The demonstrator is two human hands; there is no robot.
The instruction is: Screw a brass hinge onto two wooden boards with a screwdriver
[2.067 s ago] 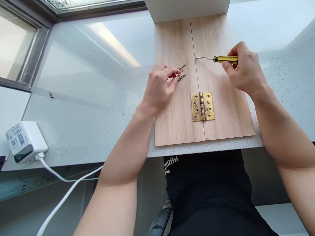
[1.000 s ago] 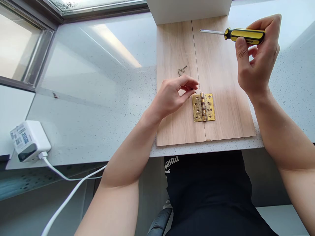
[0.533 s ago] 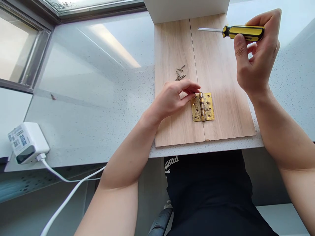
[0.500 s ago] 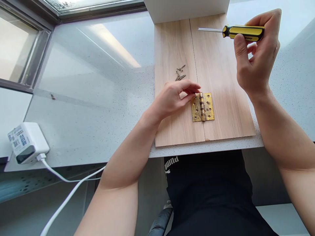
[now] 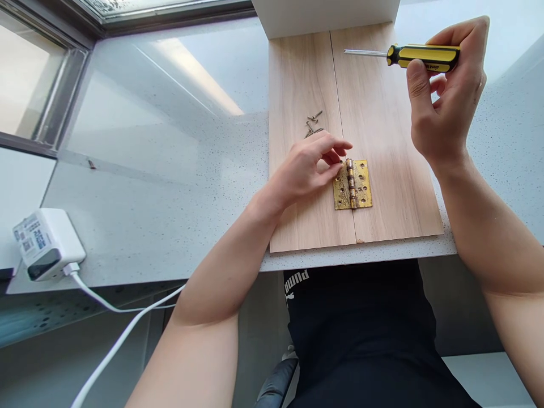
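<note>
A brass-coloured hinge [image 5: 362,184] lies unfolded across the seam between two pale wooden boards [image 5: 312,229]. My left hand [image 5: 312,164] rests at the hinge's upper left corner, its thumb and fingertips slightly apart and touching or just over that corner; no object shows in it. Just beyond its knuckles, several small screws [image 5: 314,119] lie on the left board, partly hidden by the hand. Up at the right, my right hand [image 5: 446,96] is wrapped round the yellow and black handle of a screwdriver [image 5: 425,55], whose shaft points left above the right board.
A white box-shaped device [image 5: 51,243] with a white cable [image 5: 127,334] sits at the counter's left edge. One small reddish-brown piece [image 5: 92,164] lies on the speckled counter [image 5: 170,187]. Behind the boards stands a white block [image 5: 327,17]; window frames run along the upper left.
The fingers of my left hand have lifted and spread a little at the hinge's corner. The whole view has shifted slightly. My right hand holds the screwdriver as before.
</note>
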